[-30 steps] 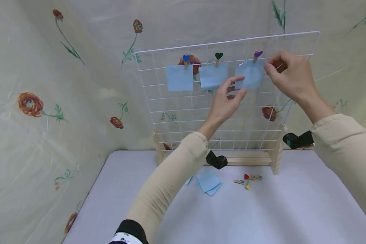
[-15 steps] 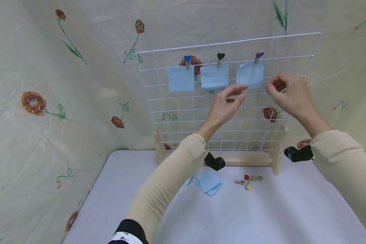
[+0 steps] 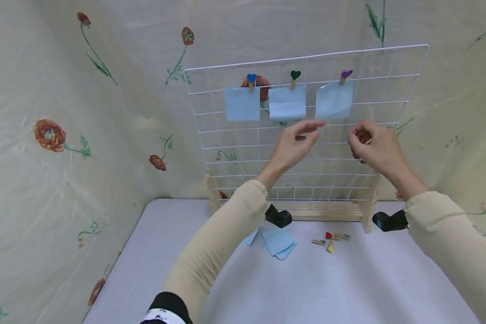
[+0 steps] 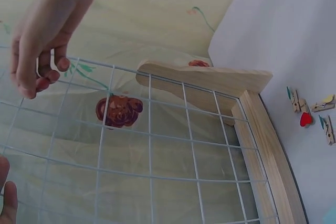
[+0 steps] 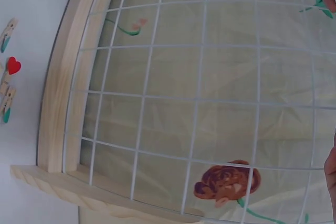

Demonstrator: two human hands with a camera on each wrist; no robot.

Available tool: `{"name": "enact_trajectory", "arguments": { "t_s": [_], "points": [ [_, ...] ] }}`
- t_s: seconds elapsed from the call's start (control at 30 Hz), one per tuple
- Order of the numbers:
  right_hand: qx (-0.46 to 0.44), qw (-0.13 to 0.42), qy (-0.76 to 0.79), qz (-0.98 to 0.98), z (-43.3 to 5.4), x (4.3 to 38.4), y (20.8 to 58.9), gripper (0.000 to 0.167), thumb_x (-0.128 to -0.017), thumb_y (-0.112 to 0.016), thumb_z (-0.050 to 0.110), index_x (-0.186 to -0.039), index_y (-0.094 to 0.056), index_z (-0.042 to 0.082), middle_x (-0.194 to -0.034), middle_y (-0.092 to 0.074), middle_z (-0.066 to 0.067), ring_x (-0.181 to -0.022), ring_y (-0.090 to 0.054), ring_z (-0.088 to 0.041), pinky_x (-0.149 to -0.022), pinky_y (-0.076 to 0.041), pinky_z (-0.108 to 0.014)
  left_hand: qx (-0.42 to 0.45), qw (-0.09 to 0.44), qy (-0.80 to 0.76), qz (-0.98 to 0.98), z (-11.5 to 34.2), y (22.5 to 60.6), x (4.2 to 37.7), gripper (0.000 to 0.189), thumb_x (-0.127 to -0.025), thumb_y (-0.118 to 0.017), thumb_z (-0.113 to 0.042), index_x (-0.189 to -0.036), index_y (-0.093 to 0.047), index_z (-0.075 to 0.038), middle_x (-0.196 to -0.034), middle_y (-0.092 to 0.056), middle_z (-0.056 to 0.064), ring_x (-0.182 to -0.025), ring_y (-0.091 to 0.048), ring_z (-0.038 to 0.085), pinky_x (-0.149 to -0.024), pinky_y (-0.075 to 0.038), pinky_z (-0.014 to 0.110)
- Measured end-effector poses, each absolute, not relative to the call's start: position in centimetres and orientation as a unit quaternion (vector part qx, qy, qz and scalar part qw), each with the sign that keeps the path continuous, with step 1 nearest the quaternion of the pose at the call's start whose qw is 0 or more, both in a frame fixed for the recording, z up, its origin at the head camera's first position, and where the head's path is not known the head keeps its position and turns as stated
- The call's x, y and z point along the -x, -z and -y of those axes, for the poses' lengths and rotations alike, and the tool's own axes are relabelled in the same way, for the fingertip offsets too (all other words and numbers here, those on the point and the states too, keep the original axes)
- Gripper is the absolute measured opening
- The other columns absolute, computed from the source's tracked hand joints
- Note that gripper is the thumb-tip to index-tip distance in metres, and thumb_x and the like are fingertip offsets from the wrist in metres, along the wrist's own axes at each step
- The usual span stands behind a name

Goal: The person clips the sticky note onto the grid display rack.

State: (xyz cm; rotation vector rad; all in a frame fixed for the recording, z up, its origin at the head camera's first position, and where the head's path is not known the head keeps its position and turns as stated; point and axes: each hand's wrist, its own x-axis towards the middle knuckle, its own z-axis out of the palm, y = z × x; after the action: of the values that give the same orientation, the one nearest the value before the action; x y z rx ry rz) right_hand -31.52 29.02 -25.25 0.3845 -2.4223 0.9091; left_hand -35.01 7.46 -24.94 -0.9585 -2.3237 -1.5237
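Three light blue paper sheets hang in a row on a white wire grid (image 3: 308,57). A blue-heart clothespin (image 3: 251,79) pins the left sheet (image 3: 242,105), a green-heart clothespin (image 3: 295,75) the middle sheet (image 3: 287,104), and a purple-heart clothespin (image 3: 346,74) the right sheet (image 3: 334,101), whose upper left corner is bent. Below the sheets, my left hand (image 3: 290,148) has its fingers loosely bent, with nothing in them. My right hand (image 3: 376,148) is lower right of the right sheet, fingers loosely curled; the left wrist view shows nothing held there.
A wooden base (image 3: 324,215) carries the grid on the white table (image 3: 348,288). In front lie a small pile of blue sheets (image 3: 278,243) and several loose clothespins (image 3: 318,242), among them a red-heart one (image 3: 328,235) and a yellow one (image 3: 330,248). Flowered cloth (image 3: 117,112) hangs behind.
Both hands have moved down, away from the right sheet. The right hand started beside that sheet's upper right edge and the left hand at its lower left. The sheets stay hanging.
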Motion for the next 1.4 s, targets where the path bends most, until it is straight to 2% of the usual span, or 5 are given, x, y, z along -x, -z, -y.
{"name": "enact_trajectory", "arguments": {
  "t_s": [0.3,0.47,0.8,1.1,1.4],
  "points": [
    [-0.137,0.277,-0.304,0.901,-29.0,31.5,27.3,0.019,-0.093,-0.056,0.019,-0.096,-0.062,0.002,-0.084,-0.063,-0.015,-0.068,-0.047,-0.007,-0.058,-0.036,-0.007,0.331,0.103,0.507,0.789,-6.8,25.7,35.1,0.028,-0.098,-0.051,-0.023,-0.125,-0.059,-0.018,-0.127,-0.06,-0.004,-0.112,-0.055,0.004,-0.093,-0.044,0.013],
    [-0.149,0.268,-0.303,0.902,-29.0,31.3,28.2,0.018,-0.092,-0.057,0.019,-0.096,-0.063,0.002,-0.085,-0.065,-0.015,-0.068,-0.049,-0.004,-0.058,-0.037,-0.007,0.328,0.098,0.501,0.795,-6.2,26.5,35.0,0.026,-0.098,-0.051,-0.024,-0.12,-0.061,-0.016,-0.121,-0.063,-0.002,-0.105,-0.059,0.004,-0.088,-0.046,0.012],
    [-0.16,0.257,-0.263,0.916,-29.3,30.5,30.9,0.013,-0.09,-0.059,0.013,-0.093,-0.062,0.001,-0.078,-0.063,-0.012,-0.069,-0.053,-0.019,-0.054,-0.04,-0.018,0.331,0.075,0.491,0.802,-4.3,29.5,34.9,0.025,-0.098,-0.051,-0.021,-0.118,-0.062,-0.011,-0.116,-0.065,0.003,-0.102,-0.061,0.011,-0.087,-0.048,0.017],
    [-0.173,0.245,-0.249,0.921,-30.1,30.1,32.9,0.008,-0.09,-0.059,0.012,-0.09,-0.062,0.005,-0.074,-0.063,-0.007,-0.066,-0.051,-0.013,-0.056,-0.041,-0.019,0.309,0.066,0.495,0.81,-2.4,31.5,35.2,0.025,-0.098,-0.052,-0.022,-0.118,-0.062,-0.013,-0.115,-0.066,0.0,-0.102,-0.06,0.009,-0.087,-0.049,0.022],
    [-0.166,0.227,-0.256,0.925,-29.7,29.5,34.9,0.007,-0.091,-0.058,0.012,-0.093,-0.061,0.005,-0.079,-0.063,-0.007,-0.071,-0.053,-0.017,-0.059,-0.044,-0.019,0.294,0.059,0.481,0.824,-0.9,33.2,35.2,0.024,-0.098,-0.05,-0.018,-0.118,-0.062,-0.011,-0.116,-0.065,0.002,-0.107,-0.06,0.013,-0.089,-0.05,0.024]
  ]
}}
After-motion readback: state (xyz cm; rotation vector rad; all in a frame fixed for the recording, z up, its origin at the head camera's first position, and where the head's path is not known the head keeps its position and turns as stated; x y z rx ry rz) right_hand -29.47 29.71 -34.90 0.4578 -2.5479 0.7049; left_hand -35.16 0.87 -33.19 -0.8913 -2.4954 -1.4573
